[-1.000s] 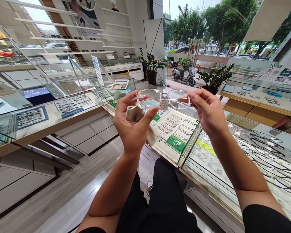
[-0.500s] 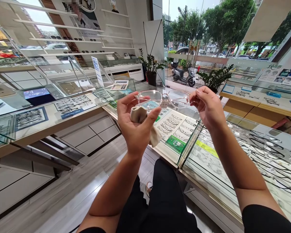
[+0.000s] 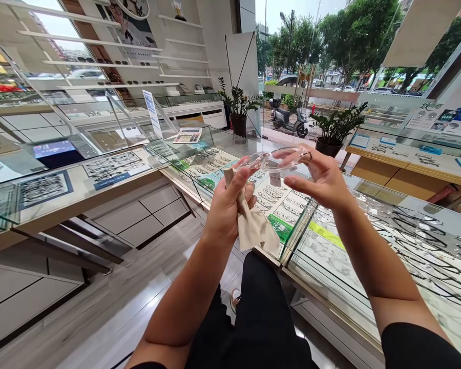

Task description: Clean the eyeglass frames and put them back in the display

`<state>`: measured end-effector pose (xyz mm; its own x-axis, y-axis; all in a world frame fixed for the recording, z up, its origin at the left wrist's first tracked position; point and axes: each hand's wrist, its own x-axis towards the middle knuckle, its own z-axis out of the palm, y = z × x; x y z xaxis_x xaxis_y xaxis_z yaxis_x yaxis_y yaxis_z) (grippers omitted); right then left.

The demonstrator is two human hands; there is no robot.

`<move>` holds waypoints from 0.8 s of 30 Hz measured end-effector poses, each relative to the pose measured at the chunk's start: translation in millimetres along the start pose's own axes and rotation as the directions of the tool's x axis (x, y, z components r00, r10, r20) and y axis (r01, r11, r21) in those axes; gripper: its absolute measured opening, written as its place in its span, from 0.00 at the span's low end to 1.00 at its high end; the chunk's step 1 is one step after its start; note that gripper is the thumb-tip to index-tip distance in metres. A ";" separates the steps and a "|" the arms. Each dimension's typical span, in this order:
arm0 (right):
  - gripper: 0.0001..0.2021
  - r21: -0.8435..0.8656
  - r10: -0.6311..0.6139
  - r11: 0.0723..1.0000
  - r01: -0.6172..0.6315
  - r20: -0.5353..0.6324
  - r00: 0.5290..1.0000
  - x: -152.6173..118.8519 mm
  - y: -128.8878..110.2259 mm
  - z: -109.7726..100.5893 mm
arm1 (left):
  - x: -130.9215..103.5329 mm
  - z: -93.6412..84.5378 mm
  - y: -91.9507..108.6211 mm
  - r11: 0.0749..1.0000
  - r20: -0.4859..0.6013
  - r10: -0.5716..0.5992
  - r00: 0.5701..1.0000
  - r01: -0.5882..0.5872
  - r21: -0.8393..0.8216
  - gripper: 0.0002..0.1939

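Note:
A pair of clear-framed eyeglasses (image 3: 282,160) is up in front of me, tilted so its lenses look narrow. My right hand (image 3: 325,179) has its fingers at the right end of the frame and behind that lens, with the thumb apart below. My left hand (image 3: 226,207) grips a beige cleaning cloth (image 3: 257,228), which hangs down between thumb and fingers. The fingertips of this hand are at the left end of the eyeglasses, partly hidden by the cloth and thumb. A small tag (image 3: 275,179) shows just below the frame.
Below my hands runs a glass display counter (image 3: 330,261) with rows of eyeglass frames. A calculator (image 3: 188,135) lies on the glass. Potted plants (image 3: 239,110) stand by the window. On the left is another counter (image 3: 80,189) with frames on trays.
The eyeglasses have tipped from facing me to nearly flat. My left hand has moved right, and the cloth now hangs unfolded. My right thumb has come away from the frame.

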<state>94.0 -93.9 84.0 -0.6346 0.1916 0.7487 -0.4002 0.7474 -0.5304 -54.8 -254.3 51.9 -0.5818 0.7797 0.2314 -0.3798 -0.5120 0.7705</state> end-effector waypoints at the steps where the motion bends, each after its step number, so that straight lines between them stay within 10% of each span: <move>1: 0.15 -0.011 -0.042 0.999 0.042 0.000 0.999 -0.4 -4.0 1.7 | -0.5 2.0 0.0 0.996 0.031 -0.063 0.997 0.065 -0.054 0.30; 12: 0.04 -0.029 -0.284 0.959 0.283 -0.067 0.956 -1.6 0.0 12.2 | 0.8 -1.9 -20.0 0.776 0.356 -0.493 0.794 0.586 -0.232 0.19; 19: 0.07 -0.178 -0.127 0.978 0.107 -0.108 0.986 -3.8 -3.1 -17.2 | 17.0 -22.6 -81.6 0.875 0.216 -0.483 0.849 0.476 0.085 0.44; 24: 0.14 -0.462 0.119 0.878 -0.126 -0.045 0.992 -10.4 31.4 -74.4 | 58.0 -64.1 -149.5 0.899 0.061 -0.296 0.953 0.256 0.355 0.28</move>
<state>137.3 -25.1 89.2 -0.6477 0.3075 0.6971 0.0345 0.9258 -0.3764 -77.9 -155.6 -88.0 -0.3987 0.9166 0.0288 -0.2352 -0.1325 0.9629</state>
